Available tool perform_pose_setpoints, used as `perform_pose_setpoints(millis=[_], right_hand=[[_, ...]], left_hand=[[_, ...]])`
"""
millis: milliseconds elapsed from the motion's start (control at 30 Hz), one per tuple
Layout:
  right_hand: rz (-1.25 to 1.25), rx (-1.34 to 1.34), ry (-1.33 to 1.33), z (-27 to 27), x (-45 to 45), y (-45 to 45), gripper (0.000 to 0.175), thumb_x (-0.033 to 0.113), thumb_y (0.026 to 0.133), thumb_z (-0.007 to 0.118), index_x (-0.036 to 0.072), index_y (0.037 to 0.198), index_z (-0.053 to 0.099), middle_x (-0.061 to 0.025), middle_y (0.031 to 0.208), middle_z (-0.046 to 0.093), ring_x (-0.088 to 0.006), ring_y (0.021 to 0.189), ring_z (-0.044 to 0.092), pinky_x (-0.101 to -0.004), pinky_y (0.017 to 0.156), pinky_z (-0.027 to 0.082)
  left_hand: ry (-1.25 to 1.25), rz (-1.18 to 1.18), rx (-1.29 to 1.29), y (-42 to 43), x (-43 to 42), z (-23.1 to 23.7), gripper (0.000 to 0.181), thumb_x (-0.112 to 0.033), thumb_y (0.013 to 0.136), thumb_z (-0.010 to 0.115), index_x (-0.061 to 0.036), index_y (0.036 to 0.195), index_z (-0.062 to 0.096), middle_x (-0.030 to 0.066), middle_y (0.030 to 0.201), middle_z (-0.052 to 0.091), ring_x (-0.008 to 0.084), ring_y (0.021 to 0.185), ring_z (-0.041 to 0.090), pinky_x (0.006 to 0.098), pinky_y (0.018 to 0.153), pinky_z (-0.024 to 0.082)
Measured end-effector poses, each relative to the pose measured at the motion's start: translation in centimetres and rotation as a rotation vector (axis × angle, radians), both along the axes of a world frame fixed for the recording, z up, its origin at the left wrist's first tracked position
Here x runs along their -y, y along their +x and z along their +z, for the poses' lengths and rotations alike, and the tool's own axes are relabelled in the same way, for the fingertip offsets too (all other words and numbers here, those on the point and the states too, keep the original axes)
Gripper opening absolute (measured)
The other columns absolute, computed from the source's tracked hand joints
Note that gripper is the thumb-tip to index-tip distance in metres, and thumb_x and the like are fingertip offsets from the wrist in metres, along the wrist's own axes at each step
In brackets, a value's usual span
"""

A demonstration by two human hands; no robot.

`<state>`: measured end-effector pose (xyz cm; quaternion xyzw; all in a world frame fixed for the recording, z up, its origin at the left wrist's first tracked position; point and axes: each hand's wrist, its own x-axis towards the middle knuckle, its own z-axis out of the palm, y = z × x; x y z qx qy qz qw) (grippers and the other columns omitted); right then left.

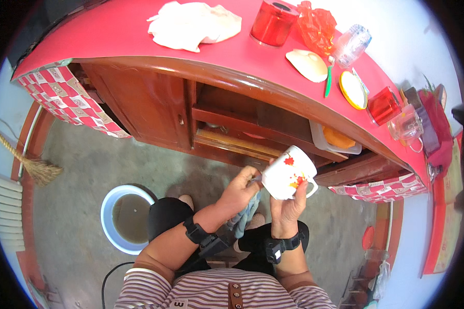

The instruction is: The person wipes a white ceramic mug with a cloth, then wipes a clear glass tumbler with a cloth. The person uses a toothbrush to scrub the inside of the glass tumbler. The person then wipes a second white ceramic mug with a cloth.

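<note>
A white ceramic mug [280, 177] with red and yellow flower prints is tilted in front of my knees. My right hand [288, 206] grips it from below, with the thumb near its handle. Bunched in my left hand [239, 191] is a grey-blue cloth [247, 210], whose loose end hangs between my legs. The left fingers are against the mug's left end, partly hidden behind it. Whether the cloth reaches inside the mug, I cannot tell.
A wooden cabinet [139, 100] with a red top [112, 36] curves ahead. On it are a white cloth [195, 25], red canisters [272, 23], a green-handled brush [328, 79] and a glass cup [406, 123]. A basin of murky water [106, 216] sits left; a straw broom [38, 168] lies beyond.
</note>
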<state>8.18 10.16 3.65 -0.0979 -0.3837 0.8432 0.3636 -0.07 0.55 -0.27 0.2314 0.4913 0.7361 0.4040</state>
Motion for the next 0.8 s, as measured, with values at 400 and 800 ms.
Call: perform_pose_setpoints(millis=[400, 800], right_hand=[[0.294, -0.059, -0.081, 1.2, -1.8, 1.1, 0.083, 0.042, 0.072, 0.072, 0.005, 0.138, 0.040, -0.0242, 0.120, 0.057, -0.0374, 0.101, 0.063, -0.0445, 0.089, 0.054], [0.596, -0.197, -0.266, 0.4, -1.4, 1.7, 0.085, 0.043, 0.066, 0.072, 0.005, 0.136, 0.044, -0.0218, 0.144, 0.040, -0.0385, 0.106, 0.061, -0.0492, 0.088, 0.053]], left_hand=[[0.365, 0.410, 0.172, -3.6, 4.3, 11.5, 0.016, -0.017, 0.094, 0.055, -0.0108, 0.108, 0.048, 0.0033, 0.097, 0.053, 0.0118, 0.079, 0.051, 0.0263, 0.069, 0.046], [0.595, 0.314, 0.064, -3.8, 1.0, 19.4, 0.020, -0.016, 0.099, 0.049, -0.0064, 0.116, 0.054, 0.0051, 0.105, 0.062, 0.0132, 0.092, 0.059, 0.0288, 0.078, 0.050]])
